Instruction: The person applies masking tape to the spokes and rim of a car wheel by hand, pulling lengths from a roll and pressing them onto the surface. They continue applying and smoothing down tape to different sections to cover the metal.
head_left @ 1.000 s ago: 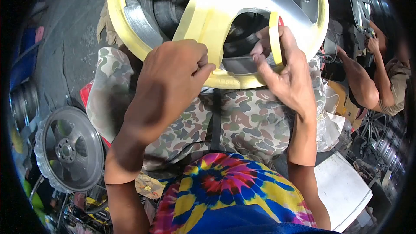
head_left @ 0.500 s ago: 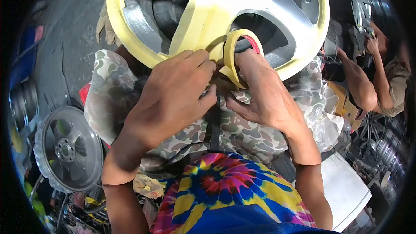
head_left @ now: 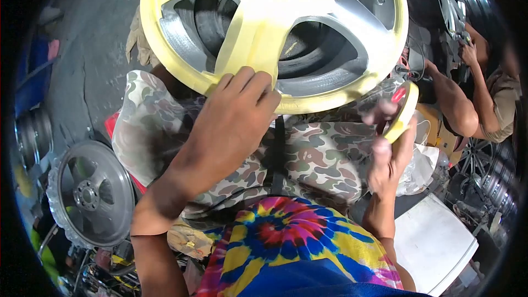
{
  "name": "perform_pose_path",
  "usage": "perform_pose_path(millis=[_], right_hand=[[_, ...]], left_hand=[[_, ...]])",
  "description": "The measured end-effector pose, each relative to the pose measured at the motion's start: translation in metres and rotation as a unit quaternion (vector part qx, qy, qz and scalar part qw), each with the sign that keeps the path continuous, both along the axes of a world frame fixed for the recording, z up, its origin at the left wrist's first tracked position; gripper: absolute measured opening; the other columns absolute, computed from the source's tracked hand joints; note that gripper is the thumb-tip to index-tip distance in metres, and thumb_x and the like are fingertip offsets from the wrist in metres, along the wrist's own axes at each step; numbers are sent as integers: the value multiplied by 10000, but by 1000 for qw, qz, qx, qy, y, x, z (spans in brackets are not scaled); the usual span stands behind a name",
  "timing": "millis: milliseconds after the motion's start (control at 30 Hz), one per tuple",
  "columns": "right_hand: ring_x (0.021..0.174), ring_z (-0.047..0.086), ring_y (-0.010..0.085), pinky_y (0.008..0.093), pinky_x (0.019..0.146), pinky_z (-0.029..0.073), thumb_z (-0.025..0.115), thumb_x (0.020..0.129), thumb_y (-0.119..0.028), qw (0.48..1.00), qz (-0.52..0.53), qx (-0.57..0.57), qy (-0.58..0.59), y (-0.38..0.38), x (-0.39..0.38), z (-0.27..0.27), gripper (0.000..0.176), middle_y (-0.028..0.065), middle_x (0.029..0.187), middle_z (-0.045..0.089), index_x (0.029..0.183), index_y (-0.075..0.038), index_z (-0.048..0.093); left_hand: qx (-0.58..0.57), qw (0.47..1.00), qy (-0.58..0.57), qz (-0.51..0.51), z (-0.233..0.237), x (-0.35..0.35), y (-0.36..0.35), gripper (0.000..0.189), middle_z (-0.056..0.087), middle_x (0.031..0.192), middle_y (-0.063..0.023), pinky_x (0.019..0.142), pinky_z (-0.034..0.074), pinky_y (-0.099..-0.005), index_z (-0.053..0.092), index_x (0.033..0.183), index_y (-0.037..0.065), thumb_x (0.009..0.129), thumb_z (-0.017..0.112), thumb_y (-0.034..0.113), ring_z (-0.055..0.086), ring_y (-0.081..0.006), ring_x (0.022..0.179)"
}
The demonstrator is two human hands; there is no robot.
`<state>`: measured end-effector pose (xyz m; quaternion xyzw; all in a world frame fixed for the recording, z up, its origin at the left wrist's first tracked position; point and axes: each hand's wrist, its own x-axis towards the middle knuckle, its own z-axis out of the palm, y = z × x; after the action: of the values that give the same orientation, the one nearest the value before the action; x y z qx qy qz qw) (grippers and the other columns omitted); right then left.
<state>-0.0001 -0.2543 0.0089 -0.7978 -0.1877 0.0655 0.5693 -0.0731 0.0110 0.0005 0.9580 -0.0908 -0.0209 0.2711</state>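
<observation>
A car wheel [head_left: 242, 44] lies tilted over the lap, its spokes and outer lip largely covered in yellow masking tape, with silver metal bare around the openings. My left hand [head_left: 236, 110] is closed, its bent fingers against the taped foot of the lower spoke. Its fingertips are hidden, so anything pinched there does not show. Off to the right of the wheel, my right hand [head_left: 393, 159] grips a roll of yellow masking tape [head_left: 405, 111] with a red inner core. The fingers of that hand are smeared by motion.
A grey wheel [head_left: 91, 195] edged in clear plastic stands at left. A white panel [head_left: 437, 242] is at lower right. Another person's arm [head_left: 481, 82] and bent leg [head_left: 454, 102] are on the right, near another wheel [head_left: 448, 3]. Camouflage trousers [head_left: 319, 154] lie beneath the hands.
My right hand has drawn away from the wheel to the right with the tape roll. My left hand has shifted slightly at the spoke's foot. The wheel sits a little differently.
</observation>
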Motion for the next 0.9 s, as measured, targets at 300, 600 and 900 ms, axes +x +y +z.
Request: perform_pose_path(millis=[300,600,900], right_hand=[[780,567,253,343,720,465,782,871,-25,982,175,-60,34,-5,-45,-17,198,123,883,583,1044,37,710],[760,569,310,385,683,469,792,900,-92,985,172,-23,-9,4,-51,-24,214,157,881,584,1023,54,693],[737,581,335,396,677,484,784,914,-144,984,178,-21,5,11,-64,-34,246,173,881,609,1039,45,689]], left_hand=[[11,998,-47,-40,-10,4,-16,355,581,1119,-159,900,474,-460,619,1181,6,848,731,54,574,-364,1031],[-140,988,-29,65,21,-5,-27,270,683,1068,-166,895,534,-419,706,1117,-8,875,763,97,673,-363,997],[-215,973,82,19,25,-31,-38,204,724,937,-136,805,547,-364,731,1010,-24,854,803,86,705,-262,862]])
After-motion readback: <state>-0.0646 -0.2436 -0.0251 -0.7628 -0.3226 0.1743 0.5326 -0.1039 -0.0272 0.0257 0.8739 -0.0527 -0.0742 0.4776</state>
